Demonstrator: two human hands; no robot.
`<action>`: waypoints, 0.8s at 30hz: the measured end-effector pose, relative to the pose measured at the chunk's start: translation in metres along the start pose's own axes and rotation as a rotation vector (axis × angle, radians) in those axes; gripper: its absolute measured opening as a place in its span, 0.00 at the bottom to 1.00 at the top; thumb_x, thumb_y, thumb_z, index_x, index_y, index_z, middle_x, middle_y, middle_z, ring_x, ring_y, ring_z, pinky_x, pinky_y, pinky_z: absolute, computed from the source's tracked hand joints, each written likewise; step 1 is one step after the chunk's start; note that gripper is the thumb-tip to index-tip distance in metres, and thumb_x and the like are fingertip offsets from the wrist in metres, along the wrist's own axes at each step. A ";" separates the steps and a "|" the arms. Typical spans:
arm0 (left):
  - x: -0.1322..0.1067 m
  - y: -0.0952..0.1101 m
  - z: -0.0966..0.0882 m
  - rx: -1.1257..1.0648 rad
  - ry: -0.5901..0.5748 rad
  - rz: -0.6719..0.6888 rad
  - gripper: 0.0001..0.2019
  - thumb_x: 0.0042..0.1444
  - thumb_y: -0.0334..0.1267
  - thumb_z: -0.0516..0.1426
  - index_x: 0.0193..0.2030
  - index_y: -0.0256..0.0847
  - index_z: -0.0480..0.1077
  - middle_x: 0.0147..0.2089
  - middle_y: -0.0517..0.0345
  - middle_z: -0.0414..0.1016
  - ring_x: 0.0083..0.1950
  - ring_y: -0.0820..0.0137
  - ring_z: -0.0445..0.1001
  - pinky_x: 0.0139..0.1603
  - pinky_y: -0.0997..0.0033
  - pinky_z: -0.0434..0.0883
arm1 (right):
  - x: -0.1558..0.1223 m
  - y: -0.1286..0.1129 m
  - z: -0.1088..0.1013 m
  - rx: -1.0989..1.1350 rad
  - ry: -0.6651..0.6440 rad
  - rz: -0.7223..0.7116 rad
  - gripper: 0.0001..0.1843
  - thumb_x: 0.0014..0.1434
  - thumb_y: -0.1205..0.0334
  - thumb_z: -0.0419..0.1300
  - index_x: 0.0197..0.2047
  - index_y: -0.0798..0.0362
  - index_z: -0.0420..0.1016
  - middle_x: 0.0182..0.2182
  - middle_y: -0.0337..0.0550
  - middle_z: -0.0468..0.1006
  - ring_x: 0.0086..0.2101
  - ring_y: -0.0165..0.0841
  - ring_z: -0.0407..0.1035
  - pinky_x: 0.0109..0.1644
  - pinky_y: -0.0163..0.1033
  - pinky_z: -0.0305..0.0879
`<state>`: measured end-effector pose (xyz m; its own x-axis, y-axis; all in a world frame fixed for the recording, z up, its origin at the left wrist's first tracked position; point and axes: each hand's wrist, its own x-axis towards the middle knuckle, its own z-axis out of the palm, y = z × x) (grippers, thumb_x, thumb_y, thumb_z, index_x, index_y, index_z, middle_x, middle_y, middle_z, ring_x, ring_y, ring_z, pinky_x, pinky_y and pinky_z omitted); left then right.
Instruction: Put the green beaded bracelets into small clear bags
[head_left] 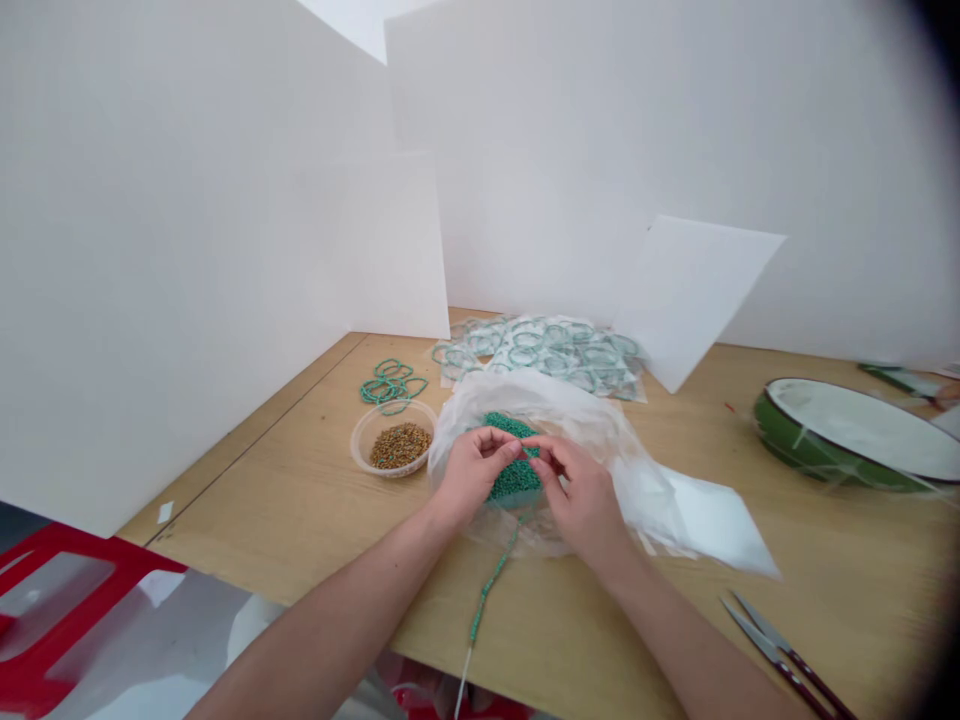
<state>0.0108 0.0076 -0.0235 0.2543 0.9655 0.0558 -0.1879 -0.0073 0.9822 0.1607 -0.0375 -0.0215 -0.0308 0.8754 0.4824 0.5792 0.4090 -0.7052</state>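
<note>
My left hand (480, 467) and my right hand (576, 487) meet fingertip to fingertip, both pinched. What lies between the fingertips is too small to make out. Right below them, loose green seed beads (512, 485) fill an open clear plastic bag (551, 392). A string of green beads (487, 592) trails from beneath the hands over the table's front edge, its lower end a bare white thread; its upper end is lost near my fingers. Left of the bag stands a round plastic bowl (360, 440) with brown-gold beads (401, 445).
Green bead loops (390, 383) lie behind the bowl. Flat clear bags with more loops (555, 350) spread at the back. Scissors (780, 645) rest at front right, near a green enamel basin (817, 455). White boards (637, 120) wall the table's back and left.
</note>
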 end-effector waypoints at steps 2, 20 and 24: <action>-0.001 0.003 0.001 -0.031 -0.016 -0.015 0.12 0.47 0.44 0.67 0.30 0.36 0.75 0.29 0.58 0.75 0.31 0.72 0.70 0.37 0.72 0.65 | 0.000 0.000 0.000 0.059 0.003 0.046 0.12 0.63 0.62 0.54 0.49 0.52 0.72 0.29 0.40 0.72 0.31 0.34 0.68 0.38 0.40 0.66; -0.004 0.012 -0.002 0.307 -0.074 0.362 0.06 0.57 0.39 0.60 0.32 0.43 0.77 0.36 0.53 0.73 0.42 0.63 0.69 0.47 0.67 0.63 | 0.013 0.008 -0.004 0.388 -0.173 0.257 0.17 0.59 0.47 0.59 0.33 0.53 0.77 0.28 0.40 0.76 0.31 0.34 0.67 0.37 0.38 0.62; -0.006 0.016 -0.001 0.283 -0.123 0.363 0.07 0.58 0.40 0.58 0.32 0.41 0.74 0.34 0.55 0.70 0.39 0.66 0.67 0.45 0.69 0.62 | 0.012 0.006 -0.003 0.505 -0.194 0.288 0.16 0.58 0.48 0.60 0.31 0.52 0.76 0.28 0.39 0.75 0.32 0.34 0.67 0.40 0.39 0.62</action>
<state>0.0057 0.0017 -0.0084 0.3338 0.8495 0.4086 -0.0239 -0.4256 0.9046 0.1662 -0.0252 -0.0185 -0.1053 0.9806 0.1655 0.1301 0.1786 -0.9753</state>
